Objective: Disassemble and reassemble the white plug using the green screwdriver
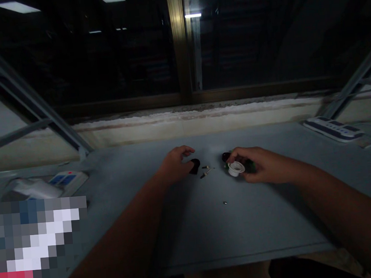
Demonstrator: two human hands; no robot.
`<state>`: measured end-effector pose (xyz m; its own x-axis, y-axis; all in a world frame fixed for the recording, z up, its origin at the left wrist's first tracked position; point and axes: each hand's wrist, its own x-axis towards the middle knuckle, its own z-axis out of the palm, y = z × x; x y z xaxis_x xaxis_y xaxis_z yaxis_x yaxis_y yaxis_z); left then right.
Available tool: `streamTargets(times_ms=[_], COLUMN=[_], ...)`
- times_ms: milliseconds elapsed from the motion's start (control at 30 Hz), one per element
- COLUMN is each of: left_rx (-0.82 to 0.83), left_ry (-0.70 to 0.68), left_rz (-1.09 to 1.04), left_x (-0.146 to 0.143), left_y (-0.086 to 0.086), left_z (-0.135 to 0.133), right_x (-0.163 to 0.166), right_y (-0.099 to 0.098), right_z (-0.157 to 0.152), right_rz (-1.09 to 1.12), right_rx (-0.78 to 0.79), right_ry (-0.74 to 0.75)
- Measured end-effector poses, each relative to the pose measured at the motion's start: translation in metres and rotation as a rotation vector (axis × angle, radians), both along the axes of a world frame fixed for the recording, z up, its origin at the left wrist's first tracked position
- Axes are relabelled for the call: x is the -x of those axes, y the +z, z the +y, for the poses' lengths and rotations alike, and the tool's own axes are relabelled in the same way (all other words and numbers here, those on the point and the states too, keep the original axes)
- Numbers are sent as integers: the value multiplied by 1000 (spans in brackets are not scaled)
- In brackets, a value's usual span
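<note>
Sitting between the thumb and fingers of the right hand [261, 165], above the middle of the desk [259, 223]: one white, round, cup-shaped piece with a wide flanged rim [234, 172], apparently plastic, hollow side tilted up. Right hand: grasping this piece by its side. Green patches show beside the cup and within the grip; whether they belong to it cannot be told.

Just beyond the right fingertips: one small, rounded, glossy black piece [226, 156]; whether it touches the hand is unclear.

Left hand [175, 166]: low over the desk, index finger parted from the rest and slightly bent. Directly at its inner side: one flat black piece with an arched top [194, 166]; whether the hand pinches it or merely lies against it cannot be told.

Between the hands, on the desk: a few small, thin, dark-and-pale pin-like parts [204, 174], lying near one another. Nearer the person, well apart from these: one tiny, shiny metallic bit [225, 203].

Desk: pale blue-grey, flat-topped. At its far right: one long white-and-dark power strip [332, 129]. At left: one white power strip with blue panels and a red spot [68, 181], a white, smooth-sided object [43, 188] beside it. Lower left corner: pixelated, contents illegible.

Behind: a cream-coloured low wall [159, 127], then a dark glass window [111, 59] with a brassy upright frame [179, 41]; grey metal struts [46, 111] slant at both sides
</note>
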<state>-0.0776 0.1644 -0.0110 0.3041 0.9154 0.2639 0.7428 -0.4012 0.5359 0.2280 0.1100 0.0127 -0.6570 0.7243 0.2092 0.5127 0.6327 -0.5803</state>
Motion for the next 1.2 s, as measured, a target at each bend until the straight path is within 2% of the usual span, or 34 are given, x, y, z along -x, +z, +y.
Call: streamTargets(times_ms=[133,233,433,733,900,1067,1200], left_rx=[39,41,14,-72,-238,-306,-305], left_ry=[-61,-89,-69,-41,-37,-162,-294], left_rz=[44,78,92,106,69,22,40], left_x=[-2,-4,-3,-4,-10,-24,-32], left_y=[-1,-1,-6,-9,-2,5,0], left_z=[-3,-3,1,3,-1,-14,-16], right_x=[2,-3,-21,-11,-3,5,11], right_y=[-4,-3,-9,-26,-27,-31,-33], right_z=[4,8,25,31,38,41,42], right_rz=[-59,-48,-104,-219,-234,-211,-170], right_rx=[-55,-128,-384,-376,-361,-357,-360], right_ry=[74,70,-224,-237,-196,-163,-140])
